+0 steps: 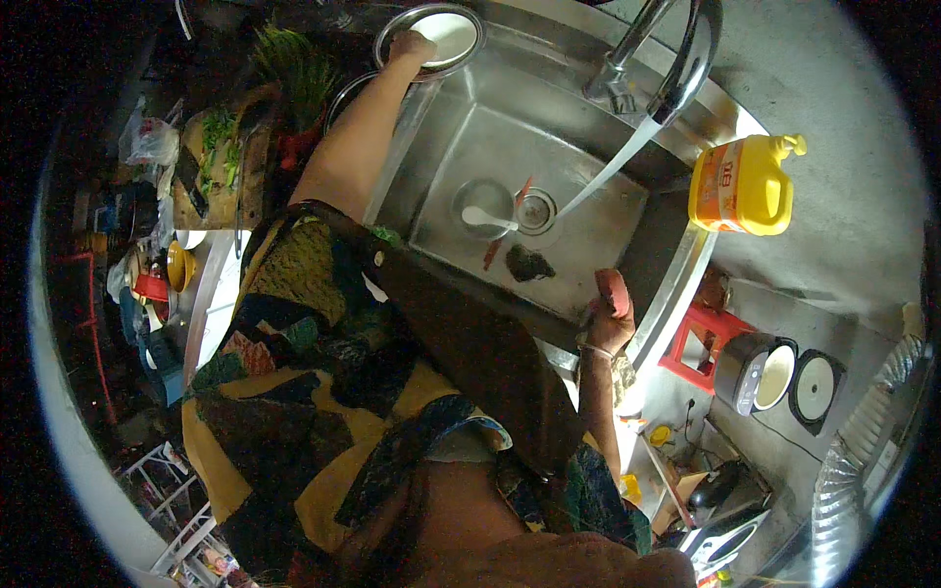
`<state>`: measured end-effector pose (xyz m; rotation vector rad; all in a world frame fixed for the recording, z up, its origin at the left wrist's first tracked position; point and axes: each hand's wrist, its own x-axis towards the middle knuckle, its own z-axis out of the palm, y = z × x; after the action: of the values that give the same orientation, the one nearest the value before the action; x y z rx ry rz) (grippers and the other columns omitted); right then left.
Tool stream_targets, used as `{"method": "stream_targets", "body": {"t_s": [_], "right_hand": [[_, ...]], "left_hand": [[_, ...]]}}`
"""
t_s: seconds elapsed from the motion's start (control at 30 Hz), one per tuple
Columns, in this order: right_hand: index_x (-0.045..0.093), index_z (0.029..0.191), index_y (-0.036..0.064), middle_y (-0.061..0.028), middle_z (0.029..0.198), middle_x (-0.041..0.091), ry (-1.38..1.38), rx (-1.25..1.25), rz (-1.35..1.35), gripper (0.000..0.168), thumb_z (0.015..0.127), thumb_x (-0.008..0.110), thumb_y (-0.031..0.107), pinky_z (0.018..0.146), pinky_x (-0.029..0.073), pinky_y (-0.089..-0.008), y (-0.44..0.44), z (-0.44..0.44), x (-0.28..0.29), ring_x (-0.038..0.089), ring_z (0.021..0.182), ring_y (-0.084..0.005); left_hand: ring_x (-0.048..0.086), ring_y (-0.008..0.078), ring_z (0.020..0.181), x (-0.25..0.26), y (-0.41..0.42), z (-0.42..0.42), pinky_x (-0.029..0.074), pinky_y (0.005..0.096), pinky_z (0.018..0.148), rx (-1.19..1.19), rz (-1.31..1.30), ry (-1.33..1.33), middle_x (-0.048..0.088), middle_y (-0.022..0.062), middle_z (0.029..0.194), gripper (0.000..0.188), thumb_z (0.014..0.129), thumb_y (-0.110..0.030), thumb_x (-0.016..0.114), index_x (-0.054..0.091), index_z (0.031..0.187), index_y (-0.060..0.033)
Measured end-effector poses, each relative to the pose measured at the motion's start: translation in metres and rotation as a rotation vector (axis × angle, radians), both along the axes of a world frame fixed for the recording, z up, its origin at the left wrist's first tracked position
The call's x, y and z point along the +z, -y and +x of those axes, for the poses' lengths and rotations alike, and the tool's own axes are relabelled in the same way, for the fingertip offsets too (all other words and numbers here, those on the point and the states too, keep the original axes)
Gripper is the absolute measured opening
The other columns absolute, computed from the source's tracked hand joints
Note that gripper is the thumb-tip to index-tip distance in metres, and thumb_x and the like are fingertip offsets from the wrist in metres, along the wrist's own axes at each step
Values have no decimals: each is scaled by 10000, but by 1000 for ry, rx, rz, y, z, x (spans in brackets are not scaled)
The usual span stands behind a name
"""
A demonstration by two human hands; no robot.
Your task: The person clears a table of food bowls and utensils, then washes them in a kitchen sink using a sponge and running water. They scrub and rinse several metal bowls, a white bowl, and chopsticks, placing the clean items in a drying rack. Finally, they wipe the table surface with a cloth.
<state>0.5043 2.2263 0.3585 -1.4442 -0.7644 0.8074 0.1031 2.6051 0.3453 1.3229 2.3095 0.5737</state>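
Observation:
My left hand reaches to the far left corner of the sink and grips the rim of a white bowl, which sits inside a round metal basin. My right hand is over the sink's near right side. Something reddish shows at its fingers, and I cannot tell whether it is held. Water runs from the chrome faucet into the stainless steel sink. On the sink floor, a white spoon lies beside the drain, with a reddish stick and a dark, crumpled scrubber or cloth.
A yellow jug stands on the sink's right edge. Left of the sink, a wooden cutting board bears chopped greens and a knife. A red stool and an open rice cooker are at the right.

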Motion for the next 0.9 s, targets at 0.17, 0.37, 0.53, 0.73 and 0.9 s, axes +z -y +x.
{"method": "stream_targets", "body": {"t_s": [0.17,0.37,0.53,0.73,0.9], "right_hand": [[573,991,-12,-70,913,611,124,24,-6,295,732,620,120,659,458,-229,-4,2,-7,569,770,-116],[579,976,-9,-56,894,611,90,48,15,293,730,632,141,670,456,-235,-8,-6,1,566,766,-114],[585,954,-4,-38,823,612,48,43,-27,257,726,633,104,586,459,-216,-9,-4,-12,555,656,-89],[571,960,-31,-79,869,612,-78,-5,-175,327,636,609,-62,577,488,-252,-10,-8,-13,586,706,-146],[583,941,-17,-63,859,612,45,-31,-288,326,624,612,-88,574,489,-255,-9,-14,0,582,697,-144]], "left_hand": [[517,332,930,44,19,16,361,431,849,-94,98,-457,542,203,1013,406,702,-171,521,489,1051,33],[546,340,737,102,131,75,452,388,623,-406,891,-258,563,181,803,226,747,-58,498,502,973,-57],[559,387,676,-39,225,109,461,462,618,-635,-90,-229,553,222,862,271,768,-190,515,494,958,1],[562,366,749,-163,261,107,458,457,645,-415,-460,153,545,224,904,293,734,-211,546,525,936,-1],[559,358,775,-199,257,114,453,453,642,-315,-500,182,547,211,922,249,714,-200,552,551,893,-26]]}}
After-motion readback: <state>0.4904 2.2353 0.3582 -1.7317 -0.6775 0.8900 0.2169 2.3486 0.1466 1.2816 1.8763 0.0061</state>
